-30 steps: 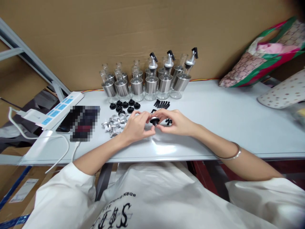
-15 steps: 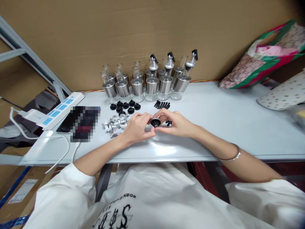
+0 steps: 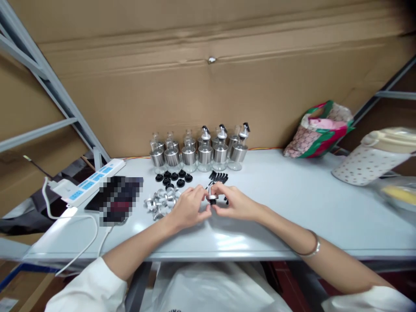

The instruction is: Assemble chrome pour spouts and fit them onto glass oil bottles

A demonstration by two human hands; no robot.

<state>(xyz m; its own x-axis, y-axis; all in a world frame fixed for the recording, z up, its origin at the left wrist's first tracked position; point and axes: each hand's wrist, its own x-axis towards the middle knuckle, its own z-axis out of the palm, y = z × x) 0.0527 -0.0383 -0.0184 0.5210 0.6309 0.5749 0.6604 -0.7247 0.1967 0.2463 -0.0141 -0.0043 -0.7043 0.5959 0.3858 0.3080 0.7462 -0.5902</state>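
Note:
A bottle pourer (image 3: 212, 198), silver on top with a black ribbed stopper below, sits between my hands in front of me. My left hand (image 3: 190, 207) pinches it from the left, and my right hand (image 3: 236, 204) grips it from the right, its index finger near the spout. Left of my hands lies a heap of silver pourer tops (image 3: 158, 203). Behind them several black stoppers (image 3: 174, 176) are spread out. Small black flip caps (image 3: 219, 177) lie just beyond my right hand, which partly hides other small black pieces.
Rows of glass bottles with steel sleeves (image 3: 189, 154) stand at the back; three front ones carry pourers. A power strip (image 3: 94, 180) and a pixelated dark device (image 3: 117, 201) lie left. To the right are a patterned bag (image 3: 308, 134) and a spotted jug (image 3: 360, 160).
The view has tilted up, so the table sits lower in it. Between my hands, the pourer has turned from showing its black underside to standing with its silver top up.

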